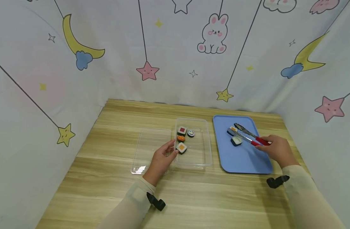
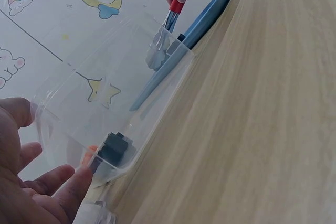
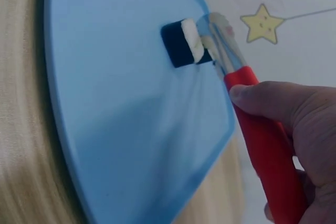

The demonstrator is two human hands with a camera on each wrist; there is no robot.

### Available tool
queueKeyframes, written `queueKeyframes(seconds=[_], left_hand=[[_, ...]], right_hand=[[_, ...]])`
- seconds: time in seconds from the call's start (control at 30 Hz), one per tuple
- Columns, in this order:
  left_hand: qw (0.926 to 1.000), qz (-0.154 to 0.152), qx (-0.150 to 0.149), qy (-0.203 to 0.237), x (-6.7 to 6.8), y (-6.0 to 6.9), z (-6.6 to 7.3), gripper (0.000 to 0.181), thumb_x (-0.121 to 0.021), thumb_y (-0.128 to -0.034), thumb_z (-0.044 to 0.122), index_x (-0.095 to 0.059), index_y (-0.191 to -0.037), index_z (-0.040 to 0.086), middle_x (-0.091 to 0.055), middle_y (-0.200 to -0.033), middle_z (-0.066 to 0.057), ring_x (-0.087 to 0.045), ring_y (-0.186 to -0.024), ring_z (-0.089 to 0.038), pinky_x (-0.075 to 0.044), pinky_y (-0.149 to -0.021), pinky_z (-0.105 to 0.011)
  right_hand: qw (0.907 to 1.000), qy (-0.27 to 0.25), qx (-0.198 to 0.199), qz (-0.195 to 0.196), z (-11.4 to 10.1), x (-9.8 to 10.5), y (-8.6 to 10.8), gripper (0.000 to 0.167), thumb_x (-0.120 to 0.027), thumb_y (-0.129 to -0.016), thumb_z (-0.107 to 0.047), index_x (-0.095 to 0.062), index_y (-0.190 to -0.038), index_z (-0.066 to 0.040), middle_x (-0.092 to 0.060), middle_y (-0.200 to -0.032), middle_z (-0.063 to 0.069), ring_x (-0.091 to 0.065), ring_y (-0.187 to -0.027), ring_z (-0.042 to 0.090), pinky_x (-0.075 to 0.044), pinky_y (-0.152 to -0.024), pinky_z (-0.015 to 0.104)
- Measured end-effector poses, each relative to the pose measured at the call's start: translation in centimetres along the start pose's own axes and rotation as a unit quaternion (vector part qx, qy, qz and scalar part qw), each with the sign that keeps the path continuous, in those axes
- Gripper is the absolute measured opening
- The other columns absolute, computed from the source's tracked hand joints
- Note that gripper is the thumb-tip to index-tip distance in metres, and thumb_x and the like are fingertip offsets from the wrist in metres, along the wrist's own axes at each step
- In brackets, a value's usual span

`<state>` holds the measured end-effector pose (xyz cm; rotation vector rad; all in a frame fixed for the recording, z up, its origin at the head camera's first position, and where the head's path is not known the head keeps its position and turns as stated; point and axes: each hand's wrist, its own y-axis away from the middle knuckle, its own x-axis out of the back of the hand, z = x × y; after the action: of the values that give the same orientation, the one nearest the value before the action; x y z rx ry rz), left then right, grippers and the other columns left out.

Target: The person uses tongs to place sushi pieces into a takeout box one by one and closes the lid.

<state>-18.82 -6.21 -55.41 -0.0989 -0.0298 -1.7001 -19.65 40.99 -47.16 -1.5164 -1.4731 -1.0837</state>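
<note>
My right hand (image 1: 277, 150) grips tongs (image 3: 265, 150) by their red handles. Over the blue tray (image 1: 246, 162), the tong tips stand around a sushi piece with an orange-and-white top (image 1: 233, 129); whether they press on it I cannot tell. Just in front sits a dark-sided sushi piece with a pale top (image 1: 236, 141). My left hand (image 1: 162, 158) touches the left wall of a clear plastic container (image 1: 207, 143), fingers spread along it. Along that wall inside are a red-centred roll (image 1: 181, 130), an orange-topped piece (image 1: 181, 138), a yellow-centred roll (image 1: 181, 147) and a small round roll (image 1: 191, 133).
A clear lid (image 1: 149, 143) lies on the wooden table (image 1: 112, 184) left of the container, partly under my left forearm. The tray stands right of the container. Behind the table hangs a white curtain (image 1: 177, 86) with printed stars and moons.
</note>
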Motion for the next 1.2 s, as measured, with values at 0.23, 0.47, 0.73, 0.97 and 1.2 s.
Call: queueKeyframes(seconds=[0.23,0.47,0.73,0.97,1.2], left_hand=[[1.0,0.002,-0.001,-0.001,-0.1,0.0,0.0,0.053,-0.074,-0.0973,0.011,-0.058,-0.148,0.008,-0.062,-0.144,-0.015,-0.063,-0.124,-0.033,-0.047,-0.105,-0.055],[0.9999,-0.005,-0.002,-0.012,0.0,0.2,0.0,0.053,-0.075,-0.0973,0.017,-0.059,-0.148,0.012,-0.063,-0.143,-0.012,-0.063,-0.124,-0.031,-0.047,-0.105,-0.054],[0.9999,-0.005,-0.002,-0.011,0.1,0.0,-0.1,0.053,-0.074,-0.0978,0.018,-0.059,-0.148,0.012,-0.063,-0.143,-0.012,-0.063,-0.124,-0.031,-0.047,-0.105,-0.054],[1.0,-0.003,0.005,-0.008,0.1,0.1,0.0,0.053,-0.076,-0.0967,0.019,-0.061,-0.147,0.014,-0.063,-0.142,-0.011,-0.063,-0.124,-0.031,-0.047,-0.105,-0.054],[1.0,0.0,0.007,-0.006,0.1,0.1,0.2,0.053,-0.076,-0.0966,0.019,-0.061,-0.147,0.014,-0.063,-0.142,-0.011,-0.062,-0.125,-0.031,-0.047,-0.105,-0.054]], right_hand=[[0.9998,0.008,0.012,-0.01,-0.3,0.6,-0.5,0.062,-0.086,-0.086,-0.035,-0.069,-0.129,0.006,-0.07,-0.105,0.023,-0.06,-0.089,0.035,-0.048,-0.067,0.037],[0.9997,-0.004,0.022,0.004,-0.4,0.8,-0.2,0.058,-0.086,-0.086,-0.031,-0.07,-0.125,0.008,-0.071,-0.109,0.026,-0.063,-0.092,0.038,-0.051,-0.068,0.037],[0.9994,-0.006,0.028,0.019,-0.8,0.9,0.1,0.052,-0.086,-0.086,-0.027,-0.072,-0.124,0.006,-0.072,-0.105,0.024,-0.062,-0.088,0.035,-0.048,-0.066,0.035],[0.9974,-0.02,0.056,0.042,-2.2,1.6,0.3,0.049,-0.088,-0.085,-0.025,-0.074,-0.122,0.004,-0.072,-0.098,0.018,-0.061,-0.085,0.033,-0.048,-0.064,0.035],[0.9958,-0.04,0.073,0.038,-5.3,2.5,0.9,0.051,-0.086,-0.088,-0.029,-0.073,-0.125,0.003,-0.07,-0.107,0.019,-0.061,-0.09,0.034,-0.051,-0.065,0.034]])
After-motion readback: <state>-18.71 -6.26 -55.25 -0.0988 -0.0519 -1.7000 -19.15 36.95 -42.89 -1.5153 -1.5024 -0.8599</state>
